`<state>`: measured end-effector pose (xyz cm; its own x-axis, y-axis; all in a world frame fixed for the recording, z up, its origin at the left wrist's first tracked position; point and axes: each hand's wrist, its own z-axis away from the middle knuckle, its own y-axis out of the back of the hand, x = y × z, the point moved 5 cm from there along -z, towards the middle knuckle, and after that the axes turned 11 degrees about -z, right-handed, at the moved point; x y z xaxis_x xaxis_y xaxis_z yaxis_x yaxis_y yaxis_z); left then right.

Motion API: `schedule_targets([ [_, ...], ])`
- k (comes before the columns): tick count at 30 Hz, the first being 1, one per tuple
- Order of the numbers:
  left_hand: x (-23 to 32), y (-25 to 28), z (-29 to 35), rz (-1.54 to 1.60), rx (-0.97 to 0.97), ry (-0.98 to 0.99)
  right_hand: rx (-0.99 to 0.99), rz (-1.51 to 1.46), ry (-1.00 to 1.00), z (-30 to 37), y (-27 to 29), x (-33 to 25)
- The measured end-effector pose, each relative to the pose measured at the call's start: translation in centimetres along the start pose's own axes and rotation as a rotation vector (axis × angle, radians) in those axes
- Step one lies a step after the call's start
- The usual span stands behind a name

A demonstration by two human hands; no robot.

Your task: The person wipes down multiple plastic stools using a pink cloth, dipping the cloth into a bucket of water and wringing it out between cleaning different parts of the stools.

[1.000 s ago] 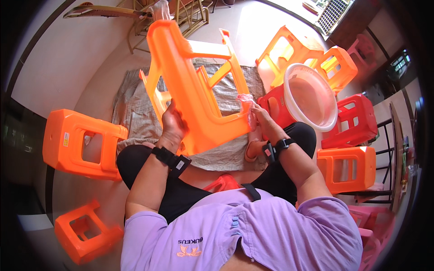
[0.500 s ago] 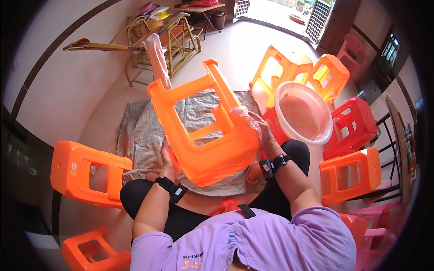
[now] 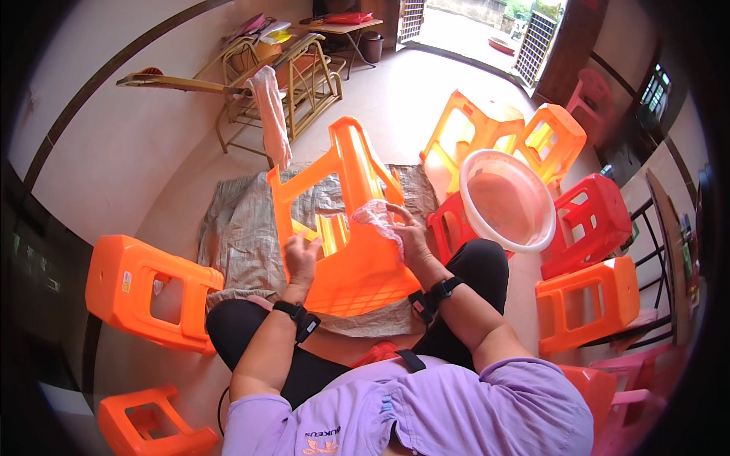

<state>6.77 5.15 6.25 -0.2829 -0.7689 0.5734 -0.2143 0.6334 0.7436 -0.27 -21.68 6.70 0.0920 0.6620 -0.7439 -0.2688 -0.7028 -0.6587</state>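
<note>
An orange plastic stool lies tipped on its side in front of me, its seat turned toward me and its legs pointing away. My right hand is closed on a pink-and-white cloth, which lies against the stool's right side. Beside the stool's left side, my left hand is raised with its fingers loosely bent and apart, gripping nothing. Under the stool spreads a wrinkled grey woven sheet.
To the right, a white basin rests on a red stool. Several stools stand around me, including an orange stool at left and a red stool at right. A pale cloth hangs from a pole by a metal-framed rack.
The stool has turned, showing another side, and sits lower. My left hand has come off its edge and risen. My right hand has moved left with the cloth.
</note>
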Motion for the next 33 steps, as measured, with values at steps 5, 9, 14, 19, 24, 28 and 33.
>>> schedule_targets([
  [5,3.1,-3.8,1.9,0.689,-0.441,0.265,-0.043,0.047,-0.079,3.0,-5.9,1.7],
  [9,3.7,-3.0,1.6,1.302,-0.402,0.688,-0.183,0.356,0.038,4.5,-7.0,3.5],
  [14,3.4,-2.6,3.3,1.466,-0.358,0.927,-0.312,1.751,0.395,6.5,-11.4,3.7],
  [19,2.6,-3.6,7.0,1.192,-0.447,0.947,-0.407,1.799,0.412,2.0,-11.2,4.4],
  [24,2.2,-3.2,8.8,1.012,-0.516,1.008,-0.411,1.81,0.577,-3.7,-11.2,5.0],
  [28,0.5,-3.9,10.1,0.908,-0.55,0.996,-0.483,1.812,0.739,-8.3,-13.3,4.8],
  [33,0.1,-3.5,10.0,0.888,-0.561,0.943,-0.469,1.806,0.566,-12.8,-15.0,3.7],
])
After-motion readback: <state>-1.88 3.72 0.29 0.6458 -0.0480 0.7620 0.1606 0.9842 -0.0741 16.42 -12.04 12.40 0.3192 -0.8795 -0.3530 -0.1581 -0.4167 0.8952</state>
